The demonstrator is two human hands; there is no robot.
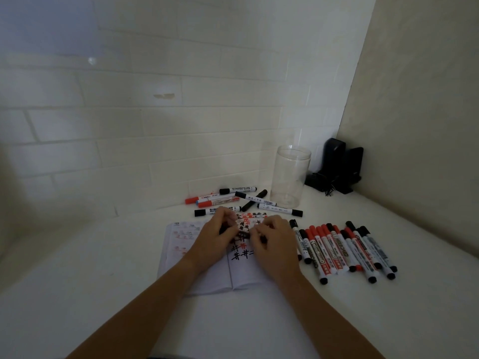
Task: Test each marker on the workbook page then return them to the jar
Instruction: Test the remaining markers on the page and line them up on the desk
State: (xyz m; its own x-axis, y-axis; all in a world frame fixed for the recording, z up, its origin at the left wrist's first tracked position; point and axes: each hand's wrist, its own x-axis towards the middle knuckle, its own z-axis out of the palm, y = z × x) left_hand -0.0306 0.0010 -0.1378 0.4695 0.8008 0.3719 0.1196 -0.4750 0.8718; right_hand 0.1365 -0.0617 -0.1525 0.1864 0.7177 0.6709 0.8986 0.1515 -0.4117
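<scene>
Both forearms reached up from the bottom edge over the white desk [77, 294], meeting above an open workbook [207, 278]. On the left, the left hand [217, 237] had its grip curled round a dark marker [242, 235] held just over the page, and the right hand [272, 238] pinched the other end of that same marker, fingers bent close to the left hand's. Whether the cap was on or off could not be told. Under and between the hands the right-hand page carried rows of black and red hash marks [239, 252], while the left-hand page showed small printed pictures.

Beyond the workbook, near the tiled wall [129, 125], a loose group of markers [228, 200] lay flat, some red-capped and some black-capped, crossing one another at angles. Just to their right stood the clear jar [289, 177], upright and open at the top, with no marker visible inside. Behind it in the corner sat a black device [337, 167] with a cord. Right of the workbook, a row of markers [344, 250] lay side by side on the desk, touching, red and black caps mixed.
</scene>
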